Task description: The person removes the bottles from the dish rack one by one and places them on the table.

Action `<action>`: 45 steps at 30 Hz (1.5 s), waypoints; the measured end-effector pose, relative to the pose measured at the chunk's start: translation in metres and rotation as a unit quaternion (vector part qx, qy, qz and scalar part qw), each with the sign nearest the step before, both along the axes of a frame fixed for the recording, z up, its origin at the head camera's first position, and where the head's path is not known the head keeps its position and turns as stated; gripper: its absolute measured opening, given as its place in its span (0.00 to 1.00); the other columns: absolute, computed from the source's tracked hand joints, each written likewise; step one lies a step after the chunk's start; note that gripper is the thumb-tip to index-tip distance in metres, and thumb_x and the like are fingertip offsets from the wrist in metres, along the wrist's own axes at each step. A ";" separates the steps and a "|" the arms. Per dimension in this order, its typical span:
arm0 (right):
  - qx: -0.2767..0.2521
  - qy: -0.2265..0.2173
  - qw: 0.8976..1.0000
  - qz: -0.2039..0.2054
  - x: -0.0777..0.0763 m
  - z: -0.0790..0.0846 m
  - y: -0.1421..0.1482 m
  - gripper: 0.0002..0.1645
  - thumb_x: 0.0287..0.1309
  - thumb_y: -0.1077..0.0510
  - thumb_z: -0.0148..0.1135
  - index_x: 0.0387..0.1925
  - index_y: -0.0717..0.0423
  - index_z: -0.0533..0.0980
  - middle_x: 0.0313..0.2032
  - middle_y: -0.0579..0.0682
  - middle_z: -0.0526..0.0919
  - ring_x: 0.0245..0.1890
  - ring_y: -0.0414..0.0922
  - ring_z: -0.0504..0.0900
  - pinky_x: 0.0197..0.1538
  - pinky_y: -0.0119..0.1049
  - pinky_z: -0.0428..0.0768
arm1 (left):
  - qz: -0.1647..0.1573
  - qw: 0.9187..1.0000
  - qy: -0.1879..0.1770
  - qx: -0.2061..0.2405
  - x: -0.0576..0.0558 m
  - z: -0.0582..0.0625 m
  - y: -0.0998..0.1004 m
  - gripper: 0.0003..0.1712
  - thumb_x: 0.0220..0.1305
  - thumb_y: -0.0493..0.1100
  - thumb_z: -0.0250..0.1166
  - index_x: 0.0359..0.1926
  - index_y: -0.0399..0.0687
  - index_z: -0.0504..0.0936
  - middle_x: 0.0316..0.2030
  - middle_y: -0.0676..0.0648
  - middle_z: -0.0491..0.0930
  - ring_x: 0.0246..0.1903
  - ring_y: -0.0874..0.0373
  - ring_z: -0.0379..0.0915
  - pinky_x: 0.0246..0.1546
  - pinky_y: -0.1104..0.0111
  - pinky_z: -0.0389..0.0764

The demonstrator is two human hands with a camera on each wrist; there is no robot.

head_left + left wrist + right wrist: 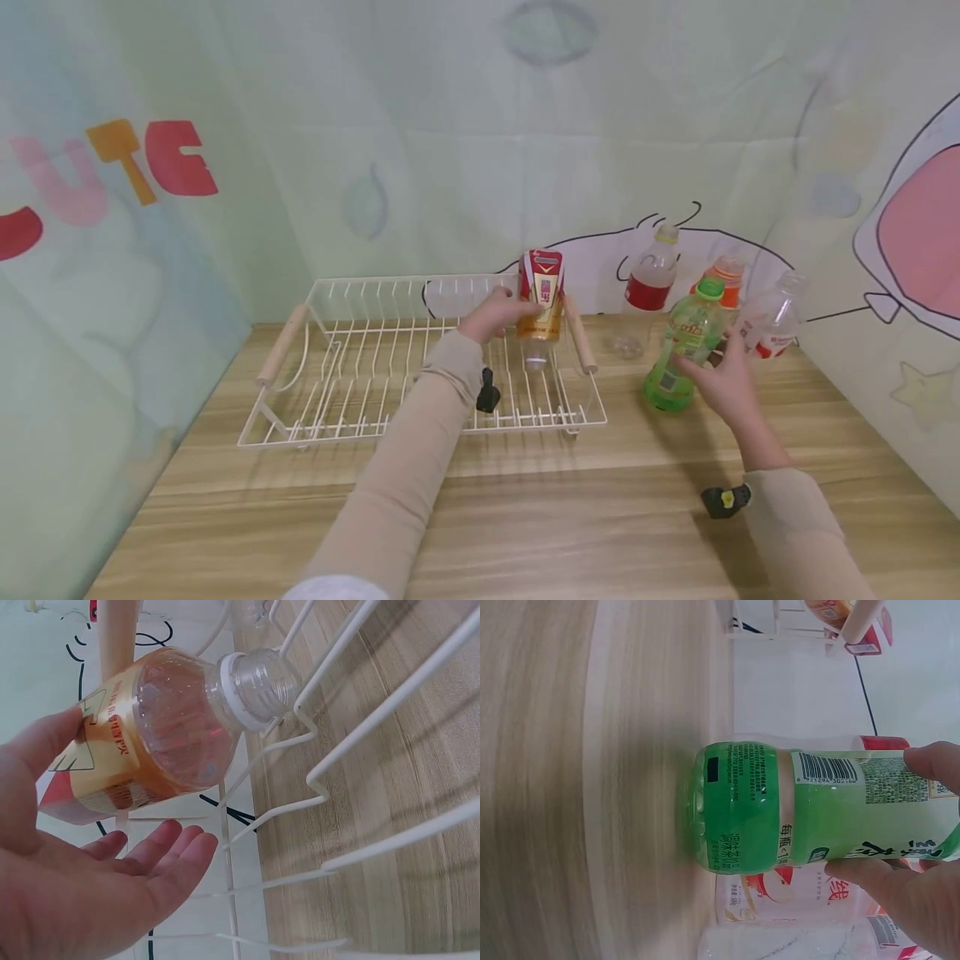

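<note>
An upside-down plastic bottle (547, 292) with a red and gold label and amber contents stands in the right end of a white wire dish rack (525, 428). Beside it is my left hand (498, 315); in the left wrist view its thumb is against the label, while the loosely extended fingers (176, 851) are apart from the bottle. My right hand (723, 383) grips a green bottle (671, 379) with a green cap, tilted, its base low over the table. Whether that base touches the wood I cannot tell.
Behind the green bottle stand a clear bottle with a red label (648, 292), an orange-labelled bottle (729, 271) and another clear bottle (783, 312). Wooden handles (283, 346) rise at both rack ends. A printed curtain (450, 167) hangs behind the wooden table (570, 533).
</note>
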State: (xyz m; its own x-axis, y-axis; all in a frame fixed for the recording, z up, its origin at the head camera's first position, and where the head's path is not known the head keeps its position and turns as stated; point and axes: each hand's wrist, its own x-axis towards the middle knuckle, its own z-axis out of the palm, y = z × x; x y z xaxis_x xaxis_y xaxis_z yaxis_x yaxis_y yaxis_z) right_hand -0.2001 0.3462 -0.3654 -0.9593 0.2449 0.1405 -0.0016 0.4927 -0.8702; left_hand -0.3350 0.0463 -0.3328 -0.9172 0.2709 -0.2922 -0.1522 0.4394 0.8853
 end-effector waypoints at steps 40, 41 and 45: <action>0.000 0.000 1.000 0.015 0.002 -0.003 -0.007 0.52 0.62 0.54 0.61 0.72 0.61 0.38 0.67 0.70 0.52 0.66 0.67 0.54 0.65 0.63 0.60 | -0.003 0.999 0.035 0.013 0.009 0.013 -0.014 0.39 0.61 0.50 0.64 0.66 0.38 0.58 0.57 0.39 0.68 0.52 0.49 0.68 0.54 0.55 0.72; 0.000 0.000 1.000 0.015 0.003 -0.002 -0.007 0.52 0.62 0.54 0.61 0.72 0.61 0.37 0.67 0.70 0.52 0.66 0.67 0.54 0.65 0.63 0.60 | -0.002 0.999 0.035 0.015 0.009 0.014 -0.014 0.39 0.61 0.50 0.64 0.66 0.38 0.58 0.58 0.39 0.68 0.52 0.49 0.67 0.56 0.54 0.71; 0.001 -0.001 1.000 0.015 0.005 0.001 -0.004 0.52 0.62 0.53 0.61 0.72 0.60 0.37 0.67 0.70 0.52 0.66 0.68 0.55 0.64 0.64 0.62 | -0.002 0.999 0.030 0.025 0.009 0.018 -0.018 0.42 0.61 0.51 0.64 0.69 0.40 0.55 0.62 0.39 0.66 0.57 0.47 0.65 0.61 0.52 0.68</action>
